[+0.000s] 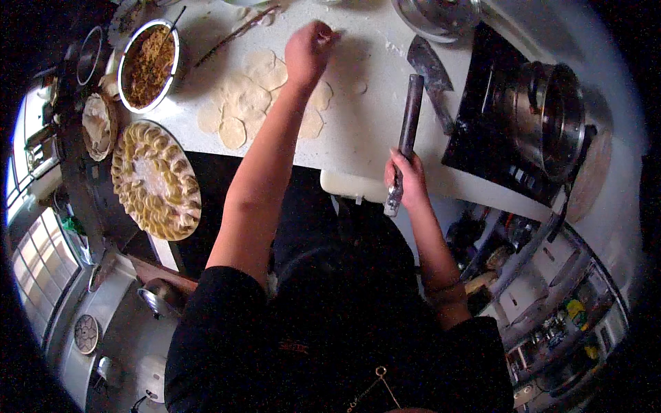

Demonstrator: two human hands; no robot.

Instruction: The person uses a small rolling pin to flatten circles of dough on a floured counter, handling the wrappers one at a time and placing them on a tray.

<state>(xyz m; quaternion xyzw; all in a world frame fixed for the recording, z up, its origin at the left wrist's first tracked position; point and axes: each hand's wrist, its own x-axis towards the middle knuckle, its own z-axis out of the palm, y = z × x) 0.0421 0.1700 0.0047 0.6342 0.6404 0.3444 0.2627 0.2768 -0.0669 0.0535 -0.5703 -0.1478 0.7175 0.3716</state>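
My right hand (408, 173) grips a dark rolling pin (409, 113) near its floury lower end, over the counter's near edge. Above the white countertop (356, 134), my left hand (310, 51) is curled; whether it holds anything is hard to see. Several flattened dough wrappers (253, 100) overlap beneath and beside my left forearm. A small dough piece (360, 87) lies right of them. To the left, a white-rimmed bowl (120, 77) contains brown filling with a utensil in it. Below that bowl, a round tray (199, 206) carries many dumplings around a floury centre.
A floury cleaver (431, 64) lies by the black cooktop (465, 124), which bears a steel pot (555, 118). A metal bowl (439, 20) stands at the back. A thin dark stick (227, 41) lies near the filling. A floury basket (98, 126) is far left.
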